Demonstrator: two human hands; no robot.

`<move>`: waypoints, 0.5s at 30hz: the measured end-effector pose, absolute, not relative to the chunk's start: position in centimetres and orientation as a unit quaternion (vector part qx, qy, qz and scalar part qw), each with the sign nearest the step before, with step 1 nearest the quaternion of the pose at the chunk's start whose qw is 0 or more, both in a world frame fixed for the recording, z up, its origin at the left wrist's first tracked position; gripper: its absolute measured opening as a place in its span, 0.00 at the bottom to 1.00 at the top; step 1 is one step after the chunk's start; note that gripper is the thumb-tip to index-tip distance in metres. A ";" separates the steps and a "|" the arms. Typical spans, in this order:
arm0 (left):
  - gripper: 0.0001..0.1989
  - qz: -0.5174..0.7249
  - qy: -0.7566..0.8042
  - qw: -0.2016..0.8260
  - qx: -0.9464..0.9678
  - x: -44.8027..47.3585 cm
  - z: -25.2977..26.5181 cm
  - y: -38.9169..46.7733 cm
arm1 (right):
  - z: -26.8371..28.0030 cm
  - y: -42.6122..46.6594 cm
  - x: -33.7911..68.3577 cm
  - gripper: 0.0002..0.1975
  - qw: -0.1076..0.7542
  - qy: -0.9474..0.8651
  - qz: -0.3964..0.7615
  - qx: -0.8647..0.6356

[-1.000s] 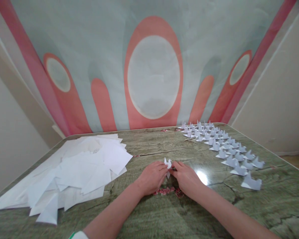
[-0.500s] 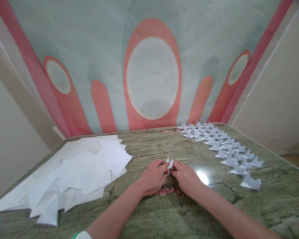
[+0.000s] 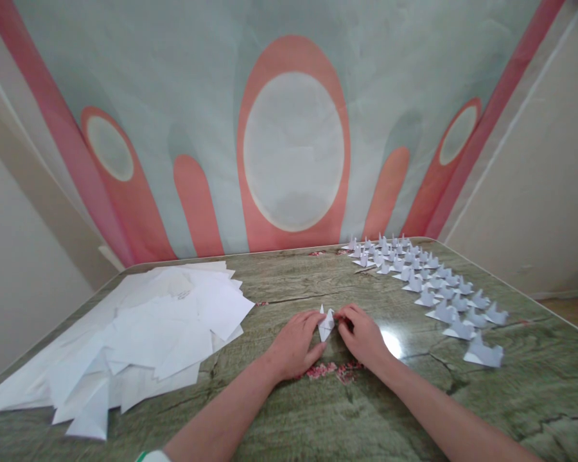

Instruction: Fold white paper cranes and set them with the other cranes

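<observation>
One paper bird [image 3: 326, 326] sits in the grip of the left hand [image 3: 295, 343], the right hand [image 3: 362, 335] at its tip, hold unclear, where light pressure should spare the folds.

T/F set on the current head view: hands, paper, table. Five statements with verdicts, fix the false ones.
1. A small paper figure is between the left hand and the right hand. True.
2. Both hands rest on the loose white sheets. False: the loose white sheets lie apart, to the left of both hands.
3. The group of folded figures stands on the right side of the table. True.
4. The table top is plain white. False: it has a wood-grain pattern.
5. A white cuff with green shows at the left arm. True.
</observation>
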State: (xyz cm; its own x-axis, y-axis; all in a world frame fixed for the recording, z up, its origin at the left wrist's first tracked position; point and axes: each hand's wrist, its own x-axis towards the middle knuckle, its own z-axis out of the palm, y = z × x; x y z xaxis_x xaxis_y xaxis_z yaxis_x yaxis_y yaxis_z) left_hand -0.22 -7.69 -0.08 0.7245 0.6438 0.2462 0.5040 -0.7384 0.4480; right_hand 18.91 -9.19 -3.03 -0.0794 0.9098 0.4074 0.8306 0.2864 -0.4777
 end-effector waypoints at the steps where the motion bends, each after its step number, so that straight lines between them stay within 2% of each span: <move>1: 0.26 0.199 0.315 0.183 0.910 -0.2 -0.1 -7.7 | -3.2 -9.1 19.0 0.07 0.335 -0.724 0.064 -0.600; 8: 0.26 0.202 0.322 0.191 0.905 -0.2 -0.1 -7.7 | -3.5 -9.1 18.6 0.05 0.356 -0.702 0.086 -0.610; 15: 0.25 0.202 0.324 0.189 0.905 -0.2 -0.4 -7.7 | -3.5 -9.4 18.1 0.08 0.354 -0.703 0.098 -0.609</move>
State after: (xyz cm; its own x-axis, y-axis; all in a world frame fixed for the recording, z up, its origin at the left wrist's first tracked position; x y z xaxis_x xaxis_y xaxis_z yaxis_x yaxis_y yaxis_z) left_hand -0.23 -7.69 -0.38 0.7088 0.6621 0.2435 0.5094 -0.7192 0.4725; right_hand 18.06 -9.37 -3.52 -0.0088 0.9255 0.3785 0.7872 0.2398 -0.5682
